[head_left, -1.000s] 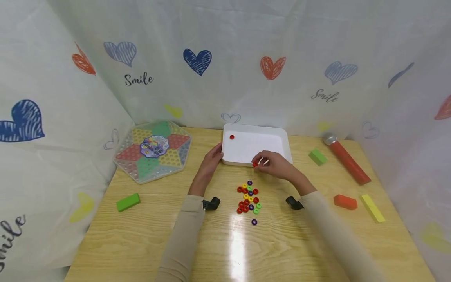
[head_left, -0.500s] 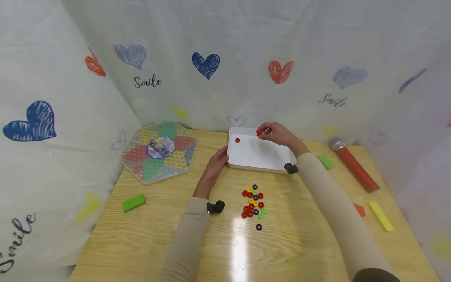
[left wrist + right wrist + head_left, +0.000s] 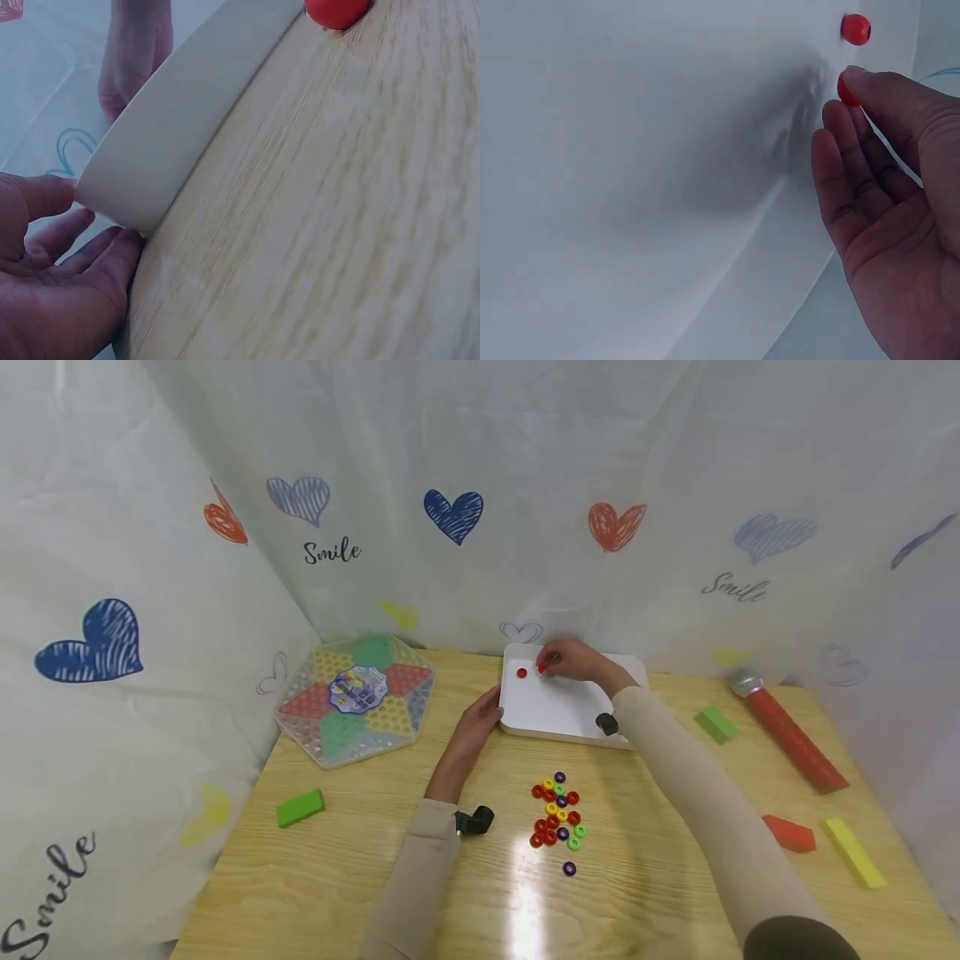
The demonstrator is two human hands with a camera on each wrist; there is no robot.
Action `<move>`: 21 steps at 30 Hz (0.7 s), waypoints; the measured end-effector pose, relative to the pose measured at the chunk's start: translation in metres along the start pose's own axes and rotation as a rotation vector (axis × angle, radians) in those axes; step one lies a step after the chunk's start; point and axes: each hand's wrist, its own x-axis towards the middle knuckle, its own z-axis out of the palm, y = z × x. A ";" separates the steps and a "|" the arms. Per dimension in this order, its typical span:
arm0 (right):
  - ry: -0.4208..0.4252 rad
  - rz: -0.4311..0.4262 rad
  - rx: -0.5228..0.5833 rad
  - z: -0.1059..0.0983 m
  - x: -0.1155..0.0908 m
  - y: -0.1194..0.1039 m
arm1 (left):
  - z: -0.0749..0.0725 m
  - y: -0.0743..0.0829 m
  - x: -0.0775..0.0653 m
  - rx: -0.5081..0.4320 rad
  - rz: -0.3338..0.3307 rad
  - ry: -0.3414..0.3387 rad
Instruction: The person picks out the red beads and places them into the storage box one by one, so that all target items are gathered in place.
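- Over the white tray (image 3: 558, 708), the right hand (image 3: 576, 660) pinches a red bead (image 3: 846, 88), other fingers loosely extended; another red bead (image 3: 522, 672) lies nearby;
- left hand (image 3: 476, 727) grips the tray's left edge;
- apparently mid-placement; next move calls for gentle release;
- "Smile" reads on the backdrop (image 3: 540, 568); the round label (image 3: 357, 690) at left doesn't.
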 end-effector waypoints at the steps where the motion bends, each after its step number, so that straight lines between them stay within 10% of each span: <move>1: -0.006 -0.005 -0.016 0.002 0.001 0.000 | 0.000 -0.001 0.001 0.001 0.002 0.001; 12: -0.026 0.008 -0.068 0.002 -0.002 -0.001 | -0.001 -0.004 0.008 0.032 -0.014 0.015; 21: 0.083 -0.071 -0.049 -0.008 -0.064 -0.020 | -0.003 -0.010 0.012 0.038 -0.010 0.009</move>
